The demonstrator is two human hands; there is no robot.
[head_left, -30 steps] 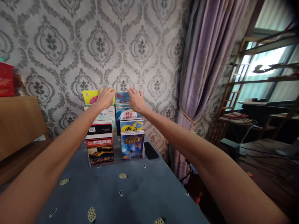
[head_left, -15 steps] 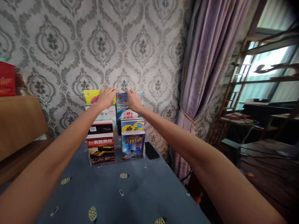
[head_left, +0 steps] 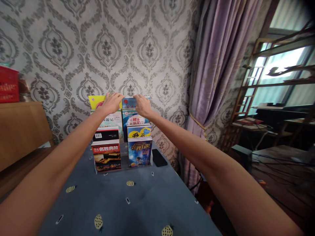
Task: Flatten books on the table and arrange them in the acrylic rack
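Books stand upright in two columns on a clear tiered stand [head_left: 125, 163]. My left hand [head_left: 113, 103] is at the top right of the tall yellow book [head_left: 95, 102] in the back row, its fingers closed at the top edge. Over the top of the light-blue book [head_left: 128, 102] beside it, my right hand [head_left: 143, 105] has its fingers bent and closed. Both hands partly hide these covers. Lower tiers hold a pale green book [head_left: 118, 120], a blue carp-story book [head_left: 126, 117], a black book [head_left: 108, 134], a yellow-and-blue book [head_left: 145, 131], and front books, red-topped [head_left: 107, 158] and dark blue [head_left: 139, 154].
A black phone [head_left: 159, 158] lies right of the stand on the blue tablecloth [head_left: 137, 200]. Patterned wallpaper rises behind. A purple curtain [head_left: 209, 72] hangs at the right, near wooden shelving [head_left: 248, 88]. At the left, a red basket [head_left: 8, 84] sits on a wooden cabinet [head_left: 22, 127].
Both hands stay at the tops of the back books; my right hand has shifted slightly. The camera view has moved a little, and the books keep their places.
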